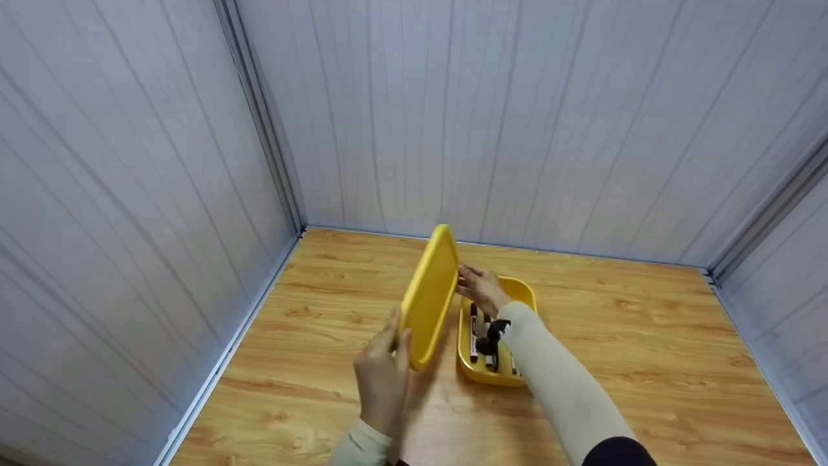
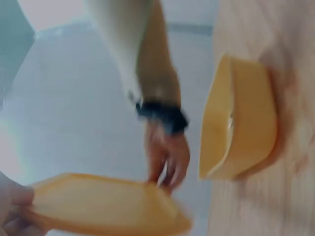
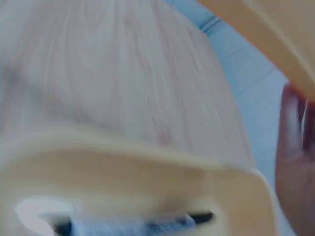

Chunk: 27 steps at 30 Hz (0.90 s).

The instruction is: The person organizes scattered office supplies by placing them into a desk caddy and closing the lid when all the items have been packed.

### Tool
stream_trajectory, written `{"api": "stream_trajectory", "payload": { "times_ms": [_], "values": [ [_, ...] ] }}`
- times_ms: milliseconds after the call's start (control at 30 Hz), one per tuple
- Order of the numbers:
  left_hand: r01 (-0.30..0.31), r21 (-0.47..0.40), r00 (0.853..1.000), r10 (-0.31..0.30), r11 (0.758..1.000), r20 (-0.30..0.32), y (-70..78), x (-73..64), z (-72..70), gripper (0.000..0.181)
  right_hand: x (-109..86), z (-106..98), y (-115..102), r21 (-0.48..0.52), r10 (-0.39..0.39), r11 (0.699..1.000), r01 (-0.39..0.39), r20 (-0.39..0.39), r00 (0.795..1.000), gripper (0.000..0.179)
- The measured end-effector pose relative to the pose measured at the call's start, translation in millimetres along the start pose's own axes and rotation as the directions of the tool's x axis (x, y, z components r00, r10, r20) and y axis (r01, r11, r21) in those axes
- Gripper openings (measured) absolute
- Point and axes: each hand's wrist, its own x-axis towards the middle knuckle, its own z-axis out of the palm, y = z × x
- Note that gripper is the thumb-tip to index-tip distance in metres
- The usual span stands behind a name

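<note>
A yellow lid [image 1: 435, 301] is held up on a steep tilt, left of a yellow box [image 1: 495, 377]. My left hand [image 1: 383, 375] grips the lid's near end, its fingers also showing at the edge of the left wrist view. At the lid's right edge is my right hand [image 1: 482, 288], over the far part of the box. Its fingers [image 2: 181, 164] meet the lid's edge and seem to pinch it, though the tips are partly hidden. Inside the uncovered box lie several markers, among them a black-and-white marker [image 1: 473, 333]; my right wrist covers part of them.
The box stands on a wood-grain surface [image 1: 310, 362] that extends on both sides of it. Pale ribbed panels [image 1: 414, 116] rise behind, with more at left [image 1: 129, 194] and right [image 1: 789, 285]. Both wrist views are blurred.
</note>
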Motion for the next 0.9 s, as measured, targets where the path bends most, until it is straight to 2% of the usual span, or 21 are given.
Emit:
{"api": "stream_trajectory", "payload": {
  "times_ms": [33,67,100,133,200,267,300,333,367,467,600,700,800,900],
  "values": [
    [0.084,-0.018,0.996,-0.083,0.996,0.030,-5.0,1.4,-1.4,0.045,-11.7,8.9,-15.5,-0.086,0.029,0.996,-0.035,-0.082,0.996,0.039],
    [0.169,-0.039,0.984,-0.166,0.985,0.066,-9.7,1.8,-2.2,0.042,-13.7,9.3,-22.1,-0.166,0.034,0.984,-0.057,-0.137,0.990,0.039],
    [0.266,-0.074,0.959,-0.256,0.961,0.119,-14.0,1.0,-2.3,0.040,-10.7,5.2,-24.0,-0.242,0.031,0.967,-0.075,-0.181,0.983,0.039],
    [0.363,-0.108,0.922,-0.341,0.925,0.184,-18.0,-0.9,-1.7,0.036,-4.2,-4.5,-22.1,-0.316,0.010,0.946,-0.073,-0.195,0.981,0.038],
    [0.540,-0.179,0.822,-0.469,0.823,0.322,-24.4,-6.5,1.8,0.031,6.0,-19.6,-19.9,-0.474,-0.029,0.876,-0.088,-0.234,0.972,0.035],
    [0.669,-0.227,0.719,-0.539,0.708,0.439,-29.0,-13.1,7.2,0.028,15.4,-34.4,-16.4,-0.591,-0.061,0.800,-0.107,-0.257,0.965,0.031],
    [0.714,-0.244,0.676,-0.556,0.656,0.484,-30.6,-16.1,10.5,0.028,18.2,-40.9,-15.6,-0.630,-0.078,0.770,-0.105,-0.256,0.963,0.030],
    [0.735,-0.253,0.653,-0.559,0.629,0.511,-31.8,-18.5,13.6,0.027,19.5,-46.1,-15.5,-0.663,-0.095,0.742,-0.105,-0.258,0.962,0.030],
    [0.746,-0.262,0.643,-0.559,0.613,0.524,-32.6,-20.1,16.4,0.029,19.4,-48.5,-16.9,-0.683,-0.099,0.722,-0.113,-0.264,0.960,0.029],
    [0.750,-0.276,0.641,-0.558,0.602,0.527,-33.9,-21.6,22.0,0.029,19.0,-57.9,-18.0,-0.702,-0.097,0.703,-0.109,-0.247,0.964,0.029],
    [0.753,-0.290,0.639,-0.550,0.591,0.538,-34.6,-21.2,26.4,0.029,11.1,-67.1,-20.0,-0.693,-0.055,0.712,-0.115,-0.218,0.974,0.031],
    [0.757,-0.287,0.630,-0.541,0.586,0.557,-34.6,-22.0,30.8,0.029,5.5,-74.8,-20.9,-0.677,-0.014,0.722,-0.139,-0.216,0.976,0.034],
    [0.766,-0.271,0.614,-0.537,0.584,0.579,-33.5,-23.3,37.0,0.028,1.3,-82.9,-21.7,-0.673,-0.006,0.722,-0.161,-0.239,0.971,0.035],
    [0.764,-0.261,0.605,-0.515,0.590,0.608,-30.5,-23.9,44.8,0.027,-2.2,-92.3,-24.1,-0.700,-0.049,0.696,-0.161,-0.270,0.962,0.034]
  ]
}}
